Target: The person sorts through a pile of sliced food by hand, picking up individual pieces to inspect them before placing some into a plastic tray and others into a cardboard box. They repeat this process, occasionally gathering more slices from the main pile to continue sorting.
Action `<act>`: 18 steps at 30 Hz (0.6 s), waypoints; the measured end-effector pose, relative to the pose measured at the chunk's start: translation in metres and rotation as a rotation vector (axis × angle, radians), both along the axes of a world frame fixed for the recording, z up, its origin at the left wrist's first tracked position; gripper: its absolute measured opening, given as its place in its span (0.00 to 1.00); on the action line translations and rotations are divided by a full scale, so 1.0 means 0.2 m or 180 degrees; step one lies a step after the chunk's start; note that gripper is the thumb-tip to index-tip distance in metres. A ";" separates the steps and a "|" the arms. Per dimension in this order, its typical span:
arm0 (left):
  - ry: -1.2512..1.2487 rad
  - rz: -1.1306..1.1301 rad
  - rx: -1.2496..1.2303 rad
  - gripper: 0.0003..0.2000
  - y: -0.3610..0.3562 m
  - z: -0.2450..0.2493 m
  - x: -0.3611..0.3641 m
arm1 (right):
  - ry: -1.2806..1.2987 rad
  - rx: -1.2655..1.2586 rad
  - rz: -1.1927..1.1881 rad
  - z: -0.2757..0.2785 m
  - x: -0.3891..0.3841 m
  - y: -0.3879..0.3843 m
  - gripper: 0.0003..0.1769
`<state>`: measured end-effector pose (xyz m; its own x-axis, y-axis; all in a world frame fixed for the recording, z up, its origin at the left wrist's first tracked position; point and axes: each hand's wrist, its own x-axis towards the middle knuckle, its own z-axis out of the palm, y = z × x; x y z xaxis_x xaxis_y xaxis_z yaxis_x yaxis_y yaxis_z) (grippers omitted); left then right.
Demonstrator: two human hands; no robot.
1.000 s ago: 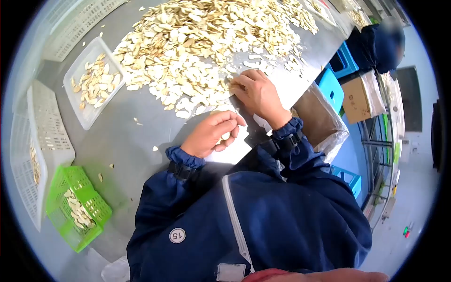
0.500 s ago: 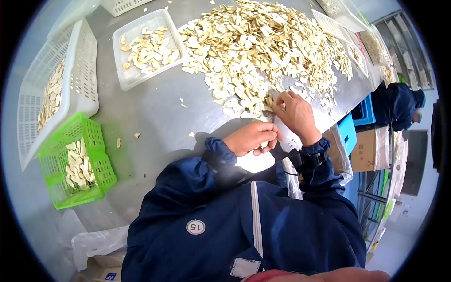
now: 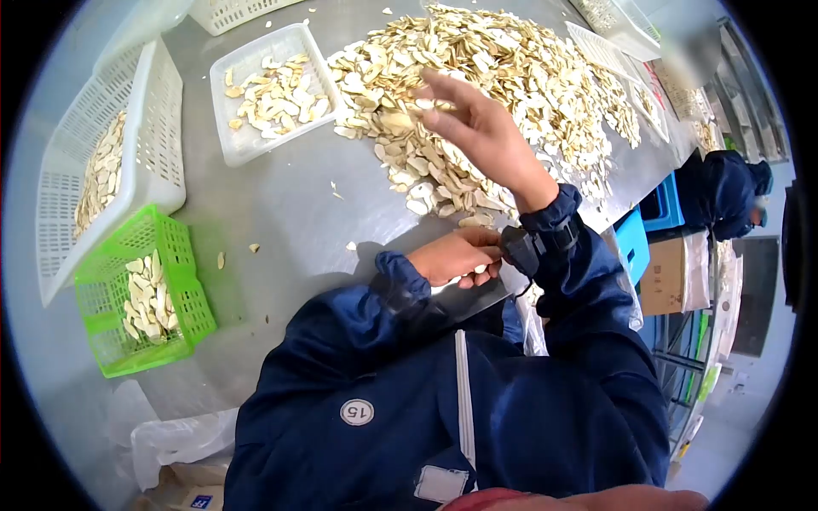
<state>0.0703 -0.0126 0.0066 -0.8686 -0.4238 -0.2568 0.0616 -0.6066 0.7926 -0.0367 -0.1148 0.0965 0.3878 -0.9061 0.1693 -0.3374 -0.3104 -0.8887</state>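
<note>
1. Whereas half a second ago the right hand [image 3: 481, 136] picked at the near edge of the slices [image 3: 528, 68], it now hangs lifted over the heap, reaching toward the tray [image 3: 216, 111].
2. Its fingers [image 3: 443, 92] are loosely spread; I cannot tell whether they pinch a slice.
3. That lift reads as one pick from the heap finished.
4. The left hand [image 3: 452, 255] has stayed at the table [image 3: 281, 204] edge, curled shut on a few slices.

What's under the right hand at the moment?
Under the right hand lies the heap of pale slices on the metal table. The slices directly beneath the palm are covered, and whether the fingers hold one cannot be told.
</note>
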 end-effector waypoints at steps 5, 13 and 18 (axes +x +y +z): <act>0.0109 -0.0020 -0.0030 0.09 0.01 -0.03 0.00 | 0.0044 0.0072 0.0210 0.13 -0.04 0.11 0.27; 0.0068 -0.0154 -0.0154 0.11 -0.01 0.02 0.01 | 0.1016 0.1318 -0.0451 -0.11 -0.67 0.75 0.11; -0.0046 -0.0142 -0.0010 0.11 0.00 0.05 0.00 | 0.1760 0.0811 -0.1862 -0.21 -0.88 0.87 0.12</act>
<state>0.0704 -0.0128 0.0164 -0.8829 -0.3855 -0.2681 0.0232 -0.6060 0.7951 -0.2134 0.0600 0.0554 -0.1890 -0.9714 -0.1437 -0.7885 0.2373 -0.5674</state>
